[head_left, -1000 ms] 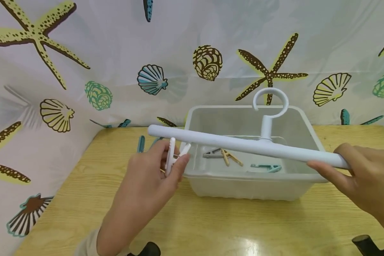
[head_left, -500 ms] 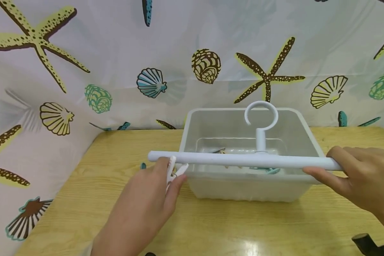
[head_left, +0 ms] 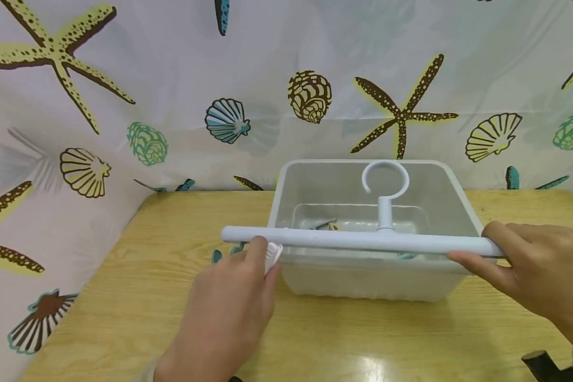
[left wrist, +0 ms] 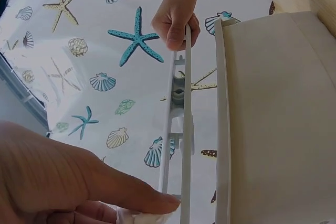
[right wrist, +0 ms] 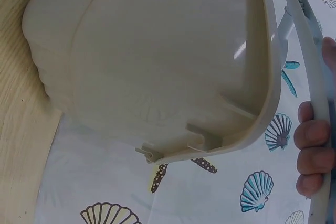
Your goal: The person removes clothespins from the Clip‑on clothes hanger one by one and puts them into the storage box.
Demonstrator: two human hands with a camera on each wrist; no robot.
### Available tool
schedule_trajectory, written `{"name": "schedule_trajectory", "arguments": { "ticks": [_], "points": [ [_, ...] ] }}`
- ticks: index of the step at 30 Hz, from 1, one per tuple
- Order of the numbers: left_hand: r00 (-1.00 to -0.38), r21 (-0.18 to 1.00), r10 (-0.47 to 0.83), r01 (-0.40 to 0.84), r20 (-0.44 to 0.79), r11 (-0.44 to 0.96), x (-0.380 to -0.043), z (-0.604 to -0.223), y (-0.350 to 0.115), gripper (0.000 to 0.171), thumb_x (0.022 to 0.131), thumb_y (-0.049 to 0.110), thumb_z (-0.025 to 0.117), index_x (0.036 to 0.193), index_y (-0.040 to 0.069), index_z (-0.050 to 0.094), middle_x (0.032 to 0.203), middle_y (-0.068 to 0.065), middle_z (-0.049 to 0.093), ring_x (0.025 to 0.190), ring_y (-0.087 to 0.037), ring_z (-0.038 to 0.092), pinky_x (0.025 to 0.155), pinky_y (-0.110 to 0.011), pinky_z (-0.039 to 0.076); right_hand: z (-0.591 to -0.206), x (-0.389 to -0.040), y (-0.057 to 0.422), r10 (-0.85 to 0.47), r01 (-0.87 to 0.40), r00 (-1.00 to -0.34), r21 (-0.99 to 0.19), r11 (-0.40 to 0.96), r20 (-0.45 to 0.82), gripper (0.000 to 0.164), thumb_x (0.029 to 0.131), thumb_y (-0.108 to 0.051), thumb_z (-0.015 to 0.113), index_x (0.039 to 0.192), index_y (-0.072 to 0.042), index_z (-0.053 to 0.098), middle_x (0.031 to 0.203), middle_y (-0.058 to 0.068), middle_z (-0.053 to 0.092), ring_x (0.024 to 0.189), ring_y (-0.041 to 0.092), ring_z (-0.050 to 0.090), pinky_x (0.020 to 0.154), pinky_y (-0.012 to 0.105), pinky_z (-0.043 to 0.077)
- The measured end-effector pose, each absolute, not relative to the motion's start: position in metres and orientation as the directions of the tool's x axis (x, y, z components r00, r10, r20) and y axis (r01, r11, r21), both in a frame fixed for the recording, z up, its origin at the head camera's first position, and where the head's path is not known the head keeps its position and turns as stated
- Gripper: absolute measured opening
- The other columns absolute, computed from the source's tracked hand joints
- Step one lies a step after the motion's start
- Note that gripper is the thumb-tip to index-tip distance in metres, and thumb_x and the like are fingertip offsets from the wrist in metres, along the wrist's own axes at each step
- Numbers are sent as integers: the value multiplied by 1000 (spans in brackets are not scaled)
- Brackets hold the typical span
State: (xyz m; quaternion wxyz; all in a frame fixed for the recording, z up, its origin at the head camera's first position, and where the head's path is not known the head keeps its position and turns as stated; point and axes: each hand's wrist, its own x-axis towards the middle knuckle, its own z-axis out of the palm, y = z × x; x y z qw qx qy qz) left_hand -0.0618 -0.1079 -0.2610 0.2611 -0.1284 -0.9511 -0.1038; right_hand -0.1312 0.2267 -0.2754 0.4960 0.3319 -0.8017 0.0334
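A white clothes hanger [head_left: 344, 240] with a round hook [head_left: 385, 211] is held nearly level in front of a translucent bin [head_left: 363, 278]. My right hand [head_left: 539, 270] grips its right end, thumb on the near side; the right wrist view shows that hand's fingers [right wrist: 315, 158] curled round the bar. Near the hanger's left end, my left hand [head_left: 224, 307] pinches a white clothespin [head_left: 272, 255], its jaws up against the bar. In the left wrist view the left thumb [left wrist: 134, 190] lies over the clothespin [left wrist: 146, 217]; most of it is hidden by the fingers.
Inside the bin lie a grey clothespin [head_left: 326, 224], a yellow one [head_left: 333, 226] and a teal one [head_left: 406, 256], partly behind the hanger. Teal clothespins [head_left: 216, 256] lie on the wooden table [head_left: 172, 233] left of the bin. A shell-patterned cloth [head_left: 172, 79] hangs behind.
The hanger has come down and levelled out, its hook dropping in front of the bin. My left hand has moved lower and turned, bringing the clothespin from beside the bar to against it.
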Motion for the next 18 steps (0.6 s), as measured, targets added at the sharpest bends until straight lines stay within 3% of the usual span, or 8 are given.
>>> {"name": "schedule_trajectory", "arguments": {
  "ticks": [10, 18],
  "points": [
    [-803, 87, 246, 346, 543, 934, -62, -260, -107, 32, 83, 18, 76, 78, 5, 47, 54, 2, 41, 42, -14, 35, 39, -28, 30, -271, -131, 223, -510, -584, -270, 282, 761, 817, 68, 95, -67, 32, 63, -9, 45, 46, -10, 25, 38, 6, 20, 37, 23, 11],
    [-827, 86, 249, 335, 505, 938, -61, -257, -108, 28, 84, 23, 76, 85, 6, 53, 58, 0, 49, 44, -12, 39, 39, -28, 32, -275, -134, 226, -492, -583, -309, 247, 774, 814, 71, 93, -70, 33, 61, -8, 46, 44, -6, 31, 38, 7, 22, 37, 24, 12]
  ]
}}
